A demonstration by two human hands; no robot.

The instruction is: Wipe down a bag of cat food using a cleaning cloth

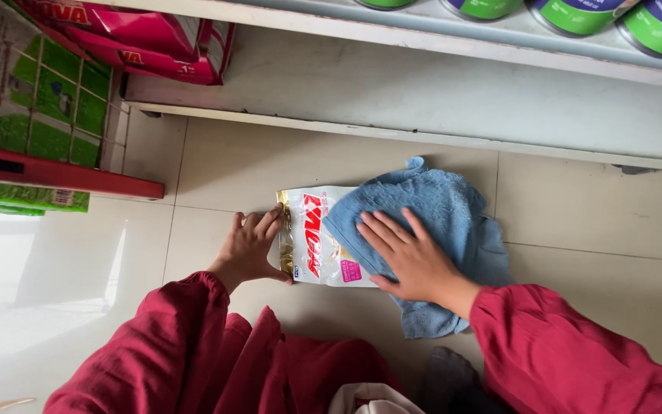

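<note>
- Pale floor tiles (591, 222) stretch out under me.
- A white shelf (423, 92) runs above them.
- Green-labelled cans (576, 14) line its top.
- Pink packets (155, 38) sit upper left.
- A green-and-red carton (32, 115) stands beside them.

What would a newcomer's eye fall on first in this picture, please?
Probably the blue cloth at the centre of the tiled floor, pressed flat by the right hand over a white and gold pouch. The left hand steadies the pouch's left edge. Green-labelled cans line the shelf above.
</note>
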